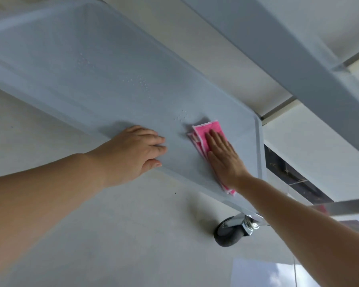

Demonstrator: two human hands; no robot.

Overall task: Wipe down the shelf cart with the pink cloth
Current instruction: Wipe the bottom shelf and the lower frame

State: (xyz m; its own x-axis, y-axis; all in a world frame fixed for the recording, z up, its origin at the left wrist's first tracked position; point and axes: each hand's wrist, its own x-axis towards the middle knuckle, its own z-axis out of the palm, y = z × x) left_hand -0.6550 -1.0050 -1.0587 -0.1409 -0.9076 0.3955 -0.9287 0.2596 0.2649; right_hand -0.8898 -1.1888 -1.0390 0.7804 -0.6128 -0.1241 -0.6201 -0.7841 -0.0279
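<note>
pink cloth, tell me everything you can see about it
The pink cloth is bright pink with a pale stitched edge, folded into several flat layers that fan slightly at the corners. It looks like thin woven or microfibre fabric. It lies flat on the grey shelf of the cart, near the right end and its raised rim. The right hand presses on it with straight fingers, covering its middle; one end shows past the fingertips, the other by the wrist. Water droplets sit just beyond it.

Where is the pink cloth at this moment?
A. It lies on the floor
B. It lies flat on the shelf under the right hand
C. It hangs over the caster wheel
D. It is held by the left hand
B: the right hand presses with straight fingers on the pink cloth, which lies flat on the grey shelf.
</note>
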